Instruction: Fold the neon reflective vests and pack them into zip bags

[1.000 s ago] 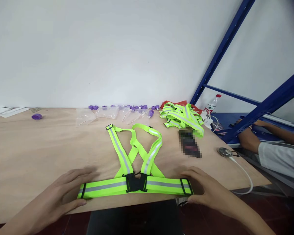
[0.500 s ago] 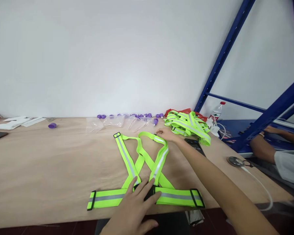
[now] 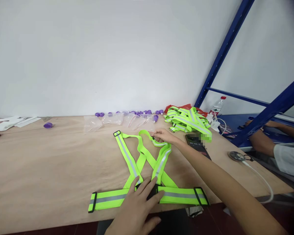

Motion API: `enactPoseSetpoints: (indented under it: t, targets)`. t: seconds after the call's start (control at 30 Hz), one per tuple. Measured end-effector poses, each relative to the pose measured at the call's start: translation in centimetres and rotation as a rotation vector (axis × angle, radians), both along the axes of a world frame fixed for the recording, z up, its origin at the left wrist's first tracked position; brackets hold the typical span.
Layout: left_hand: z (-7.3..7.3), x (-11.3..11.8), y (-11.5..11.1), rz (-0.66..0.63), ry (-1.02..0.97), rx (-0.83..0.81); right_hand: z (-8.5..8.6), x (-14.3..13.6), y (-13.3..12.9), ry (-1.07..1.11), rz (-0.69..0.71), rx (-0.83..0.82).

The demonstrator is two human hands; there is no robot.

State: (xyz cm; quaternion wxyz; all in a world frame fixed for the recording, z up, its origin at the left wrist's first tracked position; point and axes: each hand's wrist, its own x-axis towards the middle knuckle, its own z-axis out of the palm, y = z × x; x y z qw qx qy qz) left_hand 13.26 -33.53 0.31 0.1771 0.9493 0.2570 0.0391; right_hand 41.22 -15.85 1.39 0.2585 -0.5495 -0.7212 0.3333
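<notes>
A neon-yellow reflective vest [image 3: 126, 153] made of elastic straps with grey stripes lies spread on the wooden table. Its waist band runs along the front edge, with a black buckle at each end. My left hand [image 3: 142, 202] presses flat on the black centre piece, fingers spread, partly covering it. Farther back, my right hand [image 3: 163, 135] pinches the upper right shoulder strap near its small black buckle, which the fingers partly hide. That strap is bent into a loop; the left shoulder strap lies straight, a black buckle [image 3: 117, 133] at its top.
A heap of similar vests [image 3: 188, 120] lies at the back right by a phone [image 3: 198, 147]. Clear plastic bags [image 3: 112, 118] and several purple items [image 3: 142, 112] line the wall. A cabled round device [image 3: 236, 156] sits right; beyond the blue frame [image 3: 225, 52] is another person's arm [image 3: 263, 143].
My right hand has drawn the shoulder strap's top slightly left and toward me, folding it over more. My left hand stays pressed on the centre piece. The view has shifted slightly.
</notes>
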Motion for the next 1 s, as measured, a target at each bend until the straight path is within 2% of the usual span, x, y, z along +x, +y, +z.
enactPoseSetpoints:
  t: [0.13,0.3,0.5,0.6,0.7,0.8,0.9,1.0]
  targets:
    - [-0.3,0.1,-0.1,0.004,0.003,-0.001,0.3,-0.5,-1.3,-0.116,0.11,0.066]
    - [-0.5,0.1,-0.3,0.021,-0.016,0.021,0.7,-2.7,-2.6,-0.398,0.237,0.124]
    - [0.0,0.0,-0.2,0.011,-0.01,0.01,2.5,-4.8,-2.2,-0.688,0.381,0.154]
    - [0.1,0.0,-0.1,0.014,-0.023,0.015,3.3,-5.1,-1.6,-0.794,0.408,0.173]
    - [0.3,-0.1,-0.1,0.01,-0.035,0.01,4.2,-4.7,-0.3,-0.839,0.353,0.223]
    - [0.0,-0.3,-0.1,-0.013,-0.044,0.005,5.2,-3.5,2.2,-0.84,0.227,0.283]
    - [-0.8,-0.5,0.1,-0.042,-0.06,0.033,5.9,-2.1,4.9,-0.842,0.097,0.322]
    - [-2.0,-0.6,0.3,-0.063,-0.078,0.068,5.8,-1.3,6.9,-0.855,-0.001,0.332]
